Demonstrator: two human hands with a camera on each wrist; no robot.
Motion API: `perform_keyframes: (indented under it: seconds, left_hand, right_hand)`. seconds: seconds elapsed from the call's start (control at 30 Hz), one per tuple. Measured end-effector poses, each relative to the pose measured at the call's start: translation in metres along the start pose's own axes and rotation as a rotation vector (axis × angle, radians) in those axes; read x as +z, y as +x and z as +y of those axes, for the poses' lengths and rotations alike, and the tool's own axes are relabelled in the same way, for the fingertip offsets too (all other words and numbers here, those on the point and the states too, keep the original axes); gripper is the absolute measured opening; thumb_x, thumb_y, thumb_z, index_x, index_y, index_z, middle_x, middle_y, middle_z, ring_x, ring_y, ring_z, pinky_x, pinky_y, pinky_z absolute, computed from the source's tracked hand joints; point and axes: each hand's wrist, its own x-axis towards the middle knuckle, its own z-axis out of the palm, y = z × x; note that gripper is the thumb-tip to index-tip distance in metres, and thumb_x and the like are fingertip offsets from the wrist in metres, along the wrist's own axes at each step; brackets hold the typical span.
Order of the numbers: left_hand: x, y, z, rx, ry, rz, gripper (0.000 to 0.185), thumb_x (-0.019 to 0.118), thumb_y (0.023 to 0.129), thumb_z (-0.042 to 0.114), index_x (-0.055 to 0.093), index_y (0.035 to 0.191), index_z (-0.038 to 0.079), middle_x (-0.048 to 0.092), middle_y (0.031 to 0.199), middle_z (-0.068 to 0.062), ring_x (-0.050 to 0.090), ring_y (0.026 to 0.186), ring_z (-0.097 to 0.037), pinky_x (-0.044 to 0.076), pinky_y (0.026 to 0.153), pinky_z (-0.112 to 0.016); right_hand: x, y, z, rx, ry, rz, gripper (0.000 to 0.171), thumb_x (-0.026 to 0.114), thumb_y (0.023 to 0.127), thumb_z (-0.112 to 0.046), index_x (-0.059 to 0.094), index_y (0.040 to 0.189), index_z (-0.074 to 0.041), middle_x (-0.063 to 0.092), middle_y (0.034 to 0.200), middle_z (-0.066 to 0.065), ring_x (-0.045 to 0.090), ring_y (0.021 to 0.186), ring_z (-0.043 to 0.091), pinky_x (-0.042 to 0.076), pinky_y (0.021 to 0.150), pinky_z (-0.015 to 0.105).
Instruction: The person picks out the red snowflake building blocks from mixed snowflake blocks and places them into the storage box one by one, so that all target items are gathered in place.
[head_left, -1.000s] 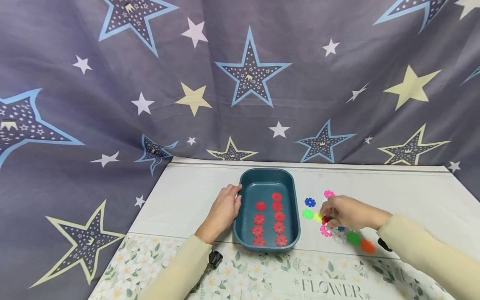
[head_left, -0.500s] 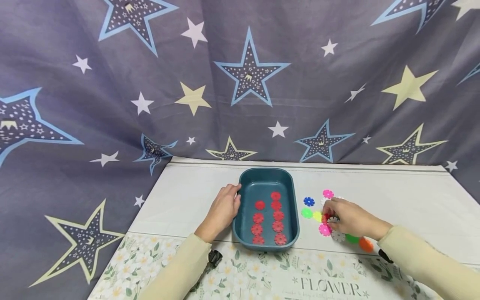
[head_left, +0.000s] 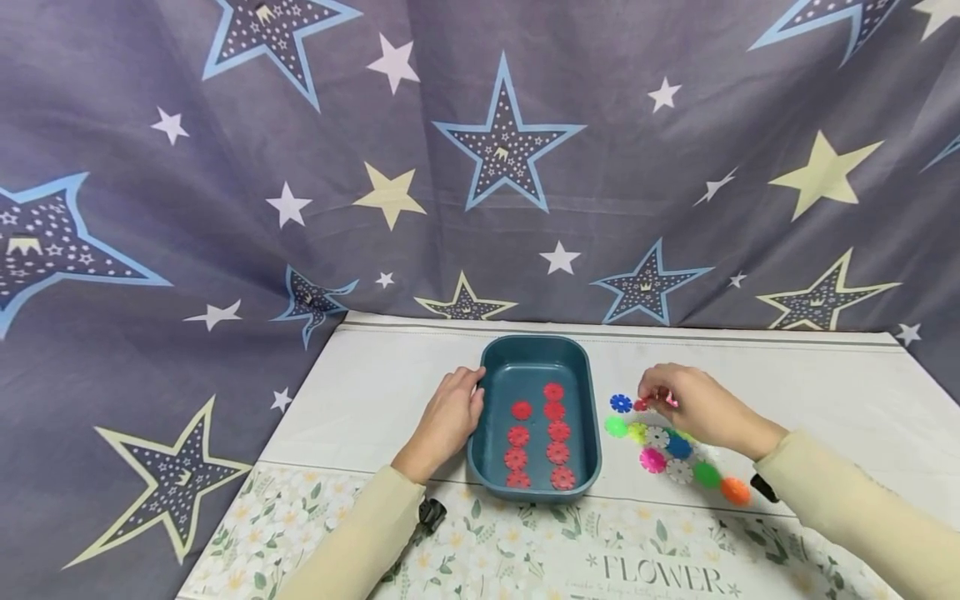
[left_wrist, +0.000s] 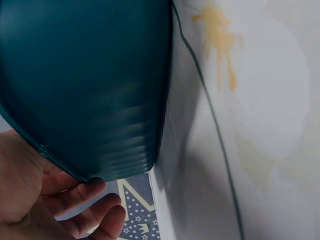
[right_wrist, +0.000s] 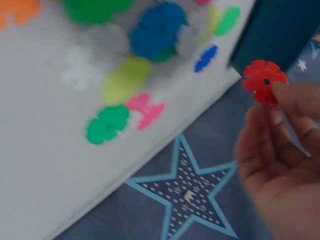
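A teal rectangular tray [head_left: 534, 352] stands on the table with red flower-shaped discs [head_left: 558, 431] in two columns inside it. My left hand [head_left: 444, 421] holds the tray's left rim; in the left wrist view its fingers [left_wrist: 85, 210] bend beneath the rim, and the thumb is hidden. My right hand [head_left: 697, 408] pinches a red notched disc [right_wrist: 263, 81] between thumb and fingers, raised above the table. Under and beside that hand lies a loose group of discs, including blue [head_left: 620, 403], green [head_left: 707, 476], pink [head_left: 652, 460], white [head_left: 679, 472] and orange [head_left: 735, 492] ones.
A grey star-patterned cloth [head_left: 495, 250] hangs behind the table and at its left. The white table cover [head_left: 390, 375] has a flower print [head_left: 480, 542] along its front. A black wrist strap [head_left: 431, 515] shows at the left sleeve.
My right hand has lifted the red disc from the pile and moved it away from the front edge, uncovering white and blue discs. The left hand and tray stay put.
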Motion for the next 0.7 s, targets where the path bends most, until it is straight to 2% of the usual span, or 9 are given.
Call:
perform_keyframes:
  seconds: [0.13, 0.27, 0.5, 0.7]
  left_hand:
    - [0.0, 0.0, 0.001, -0.002, -0.003, 0.0, 0.032, 0.059, 0.091, 0.005, 0.059, 0.121, -0.005, 0.06, 0.101, -0.012, 0.056, 0.093, -0.028, 0.046, 0.084, -0.039]
    - [0.0, 0.0, 0.001, 0.002, 0.0, 0.006, 0.031, 0.059, 0.091, 0.005, 0.06, 0.12, -0.005, 0.06, 0.101, -0.012, 0.056, 0.092, -0.028, 0.046, 0.084, -0.038]
    - [0.0, 0.001, 0.0, 0.013, -0.002, 0.012, 0.032, 0.058, 0.091, 0.006, 0.059, 0.121, -0.005, 0.06, 0.101, -0.011, 0.055, 0.092, -0.028, 0.045, 0.084, -0.038]
    - [0.0, 0.0, 0.001, 0.007, 0.002, 0.014, 0.032, 0.059, 0.09, 0.005, 0.06, 0.12, -0.005, 0.06, 0.1, -0.012, 0.055, 0.091, -0.028, 0.046, 0.084, -0.038]
  right_hand:
    - [-0.006, 0.017, -0.008, -0.044, 0.058, 0.042, 0.022, 0.073, 0.077, 0.006, 0.069, 0.085, -0.014, 0.065, 0.081, -0.007, 0.057, 0.069, 0.006, 0.051, 0.063, 0.027]
    - [-0.002, 0.041, -0.019, -0.061, 0.115, 0.008, 0.02, 0.071, 0.08, 0.004, 0.069, 0.086, -0.015, 0.066, 0.082, -0.008, 0.059, 0.07, 0.005, 0.051, 0.064, 0.026]
    - [0.028, 0.09, -0.024, -0.118, 0.189, -0.089, 0.015, 0.069, 0.083, 0.004, 0.067, 0.085, -0.011, 0.068, 0.082, -0.002, 0.062, 0.073, 0.006, 0.052, 0.066, 0.027]
    - [0.057, 0.124, -0.019, -0.112, 0.23, -0.203, 0.017, 0.066, 0.081, 0.01, 0.066, 0.084, -0.007, 0.067, 0.08, 0.001, 0.06, 0.07, 0.009, 0.051, 0.065, 0.027]
